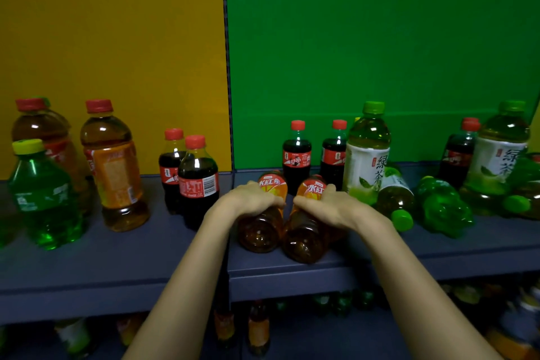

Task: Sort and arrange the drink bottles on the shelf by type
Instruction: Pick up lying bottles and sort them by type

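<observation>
Head view: two hands grip two tea bottles.

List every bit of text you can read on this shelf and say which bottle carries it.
"冰红茶", first character partly hidden: left lying amber plastic bottle with orange label.
"冰红", rest hidden: right lying amber plastic bottle with orange label.
"绿茶": upright green-capped white-label tea bottle; same on far-right green-capped tea bottle.
Dark red-label cola bottles: print too blurred to read.
</observation>
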### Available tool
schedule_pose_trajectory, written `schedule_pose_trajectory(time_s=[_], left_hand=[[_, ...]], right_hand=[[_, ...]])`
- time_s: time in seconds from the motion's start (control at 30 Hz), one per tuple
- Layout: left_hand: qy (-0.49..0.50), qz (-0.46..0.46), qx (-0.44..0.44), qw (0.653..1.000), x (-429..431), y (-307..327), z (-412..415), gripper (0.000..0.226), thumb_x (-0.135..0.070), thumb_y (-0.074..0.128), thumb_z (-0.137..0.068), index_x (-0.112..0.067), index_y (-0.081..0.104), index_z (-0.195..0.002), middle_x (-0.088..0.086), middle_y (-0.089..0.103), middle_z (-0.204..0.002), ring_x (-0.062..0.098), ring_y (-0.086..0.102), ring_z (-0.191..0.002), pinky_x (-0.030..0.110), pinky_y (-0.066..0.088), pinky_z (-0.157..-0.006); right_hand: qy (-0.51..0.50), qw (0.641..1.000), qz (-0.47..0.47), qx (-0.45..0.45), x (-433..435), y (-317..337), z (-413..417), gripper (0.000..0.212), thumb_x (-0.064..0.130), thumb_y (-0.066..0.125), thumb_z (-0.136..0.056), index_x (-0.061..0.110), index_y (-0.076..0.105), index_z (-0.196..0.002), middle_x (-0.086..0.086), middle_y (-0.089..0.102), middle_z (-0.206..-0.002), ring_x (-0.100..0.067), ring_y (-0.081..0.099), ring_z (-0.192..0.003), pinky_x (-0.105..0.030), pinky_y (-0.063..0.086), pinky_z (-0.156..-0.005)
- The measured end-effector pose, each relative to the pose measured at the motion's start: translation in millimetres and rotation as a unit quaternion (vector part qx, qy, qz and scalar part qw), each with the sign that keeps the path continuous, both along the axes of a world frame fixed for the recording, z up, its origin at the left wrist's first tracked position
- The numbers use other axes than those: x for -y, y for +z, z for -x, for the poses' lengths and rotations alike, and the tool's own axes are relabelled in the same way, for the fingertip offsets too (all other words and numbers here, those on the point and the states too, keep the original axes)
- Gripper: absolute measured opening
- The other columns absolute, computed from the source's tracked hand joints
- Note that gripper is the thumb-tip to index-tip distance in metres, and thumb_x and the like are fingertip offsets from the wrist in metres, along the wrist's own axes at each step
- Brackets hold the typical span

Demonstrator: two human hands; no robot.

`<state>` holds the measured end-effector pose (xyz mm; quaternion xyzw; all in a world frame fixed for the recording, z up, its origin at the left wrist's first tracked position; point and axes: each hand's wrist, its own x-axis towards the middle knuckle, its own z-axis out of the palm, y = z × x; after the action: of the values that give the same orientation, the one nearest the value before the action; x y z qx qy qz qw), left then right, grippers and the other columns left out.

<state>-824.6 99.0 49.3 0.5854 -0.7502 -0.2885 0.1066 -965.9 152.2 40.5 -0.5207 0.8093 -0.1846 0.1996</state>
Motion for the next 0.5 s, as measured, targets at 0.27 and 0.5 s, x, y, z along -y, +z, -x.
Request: schedule_pose_trajectory(time_s=[0.27,0.5], left_hand=[[0.038,-0.007,-0.126,0.991,-2,-10,-9,0.063,-0.041,0.062,-0.081,-0.004,0.042,-0.127,0.012,0.052,-0.107,0.027,0.057,-0.095,0.033,0.047,-0.087],[0.064,0.084,-0.240,0.965,-14,-23,-24,0.069,-0.051,0.064,-0.073,-0.016,0.040,-0.127,0.011,0.057,-0.121,0.031,0.056,-0.107,0.044,0.045,-0.096]], right_hand=[[0.002,0.995,0.049,0.082,3,-7,1,0.078,0.047,0.049,-0.085,0.005,0.017,-0.143,-0.019,0.042,-0.138,-0.034,0.045,-0.122,-0.035,0.038,-0.099],[-0.004,0.970,0.148,0.192,-8,-23,1,0.069,0.044,0.058,-0.079,0.012,0.032,-0.134,-0.016,0.052,-0.123,-0.033,0.056,-0.105,-0.046,0.047,-0.094]])
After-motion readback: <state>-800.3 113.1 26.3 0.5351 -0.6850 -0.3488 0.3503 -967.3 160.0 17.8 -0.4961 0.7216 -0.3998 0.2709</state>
